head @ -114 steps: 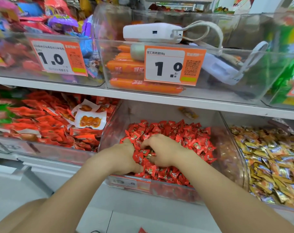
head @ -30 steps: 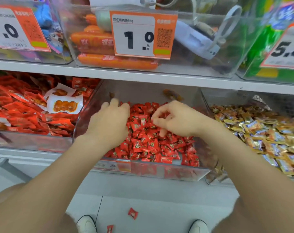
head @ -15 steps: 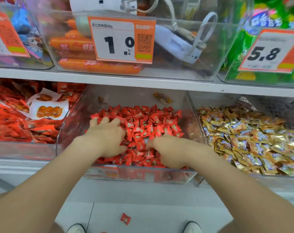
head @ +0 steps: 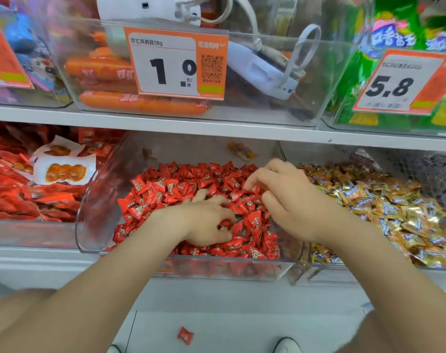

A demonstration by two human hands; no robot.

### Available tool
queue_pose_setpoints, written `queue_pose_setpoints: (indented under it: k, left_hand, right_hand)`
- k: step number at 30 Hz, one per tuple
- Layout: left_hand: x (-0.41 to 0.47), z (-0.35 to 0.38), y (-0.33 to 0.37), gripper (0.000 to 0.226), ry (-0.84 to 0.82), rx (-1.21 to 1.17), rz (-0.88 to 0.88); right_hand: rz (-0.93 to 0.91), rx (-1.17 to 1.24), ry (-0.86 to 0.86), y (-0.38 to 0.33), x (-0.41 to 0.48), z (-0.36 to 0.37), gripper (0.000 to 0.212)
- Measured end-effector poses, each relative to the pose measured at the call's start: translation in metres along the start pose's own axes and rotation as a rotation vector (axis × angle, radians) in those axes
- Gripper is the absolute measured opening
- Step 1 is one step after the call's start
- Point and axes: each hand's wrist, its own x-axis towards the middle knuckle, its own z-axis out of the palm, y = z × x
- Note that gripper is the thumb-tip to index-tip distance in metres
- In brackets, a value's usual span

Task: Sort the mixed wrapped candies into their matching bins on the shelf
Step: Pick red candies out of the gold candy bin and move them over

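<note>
A clear bin (head: 217, 263) on the lower shelf holds a heap of red wrapped candies (head: 181, 184). My left hand (head: 204, 222) is dug into the heap near the front, fingers and thumb curled round a few red candies. My right hand (head: 283, 200) is raised slightly over the right side of the heap, fingers arched down with the tips on the candies; whether it pinches one is unclear. One orange-wrapped piece (head: 242, 150) lies alone at the back of this bin. The bin to the right holds gold and blue wrapped candies (head: 395, 207).
Red snack packets (head: 26, 200) fill the left bin. Above, a clear bin holds orange sausages (head: 140, 103), a price tag (head: 176, 62) and white devices (head: 257, 70); green packs (head: 364, 72) sit to the right. A red candy (head: 185, 335) lies on the floor near a shoe (head: 287, 345).
My right hand lifted from the front of the heap and moved back and right. My left hand slid right toward the middle and curled into the candies. The view moved closer.
</note>
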Motion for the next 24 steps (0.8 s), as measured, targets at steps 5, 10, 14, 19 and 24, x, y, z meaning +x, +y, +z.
queue_pose_setpoints:
  k: [5, 10, 14, 19, 24]
  left_hand:
    - [-0.021, -0.005, -0.008, 0.022, 0.067, 0.041, -0.088]
    - [-0.027, 0.004, -0.013, 0.022, 0.313, 0.045, -0.151]
    - [-0.032, 0.003, 0.000, 0.007, 0.526, -0.125, 0.085]
    - [-0.046, 0.006, 0.017, 0.011, 0.612, -0.062, 0.075]
    - [-0.066, 0.007, 0.013, 0.023, 0.684, -0.091, 0.080]
  right_hand:
    - [-0.076, 0.086, 0.126, 0.011, 0.003, -0.002, 0.026]
    - [-0.018, 0.183, 0.306, 0.007, -0.011, -0.007, 0.024]
    - [0.220, 0.050, 0.418, 0.018, -0.031, -0.012, 0.030]
    - [0.485, -0.059, 0.331, 0.053, -0.062, -0.019, 0.022]
    - [0.413, -0.166, 0.345, 0.045, -0.077, -0.013, 0.040]
